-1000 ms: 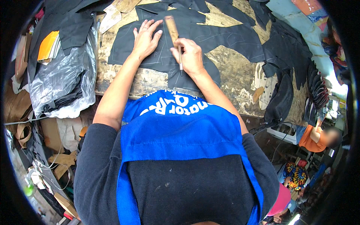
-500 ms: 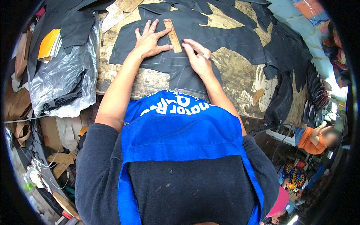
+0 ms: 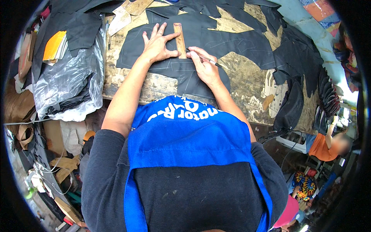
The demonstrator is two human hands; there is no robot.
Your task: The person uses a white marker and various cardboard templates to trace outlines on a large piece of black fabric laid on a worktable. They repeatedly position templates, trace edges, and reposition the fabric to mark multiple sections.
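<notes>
A black leather-like sheet (image 3: 228, 43) marked with thin pale lines lies on the worn wooden table. My left hand (image 3: 156, 48) rests flat on it, fingers spread. Its index finger and thumb press on a narrow wooden strip (image 3: 180, 38) that runs away from me. In my right hand (image 3: 207, 70) is a slim pen (image 3: 211, 61), gripped between thumb and fingers. The pen's tip is beside the strip's right edge, near its lower end; I cannot tell whether it touches the sheet.
At the left, a clear plastic bag (image 3: 69, 91) holds dark pieces, near an orange folder (image 3: 54, 45). Pale templates (image 3: 120, 20) lie at the table's far left. Dark scraps (image 3: 299, 46) cover the right side. A person in orange (image 3: 324, 148) is off to the right.
The wooden strip has turned slightly and points straighter away from me. My right hand and pen have come nearer, toward the strip's lower end. The left hand still presses on it.
</notes>
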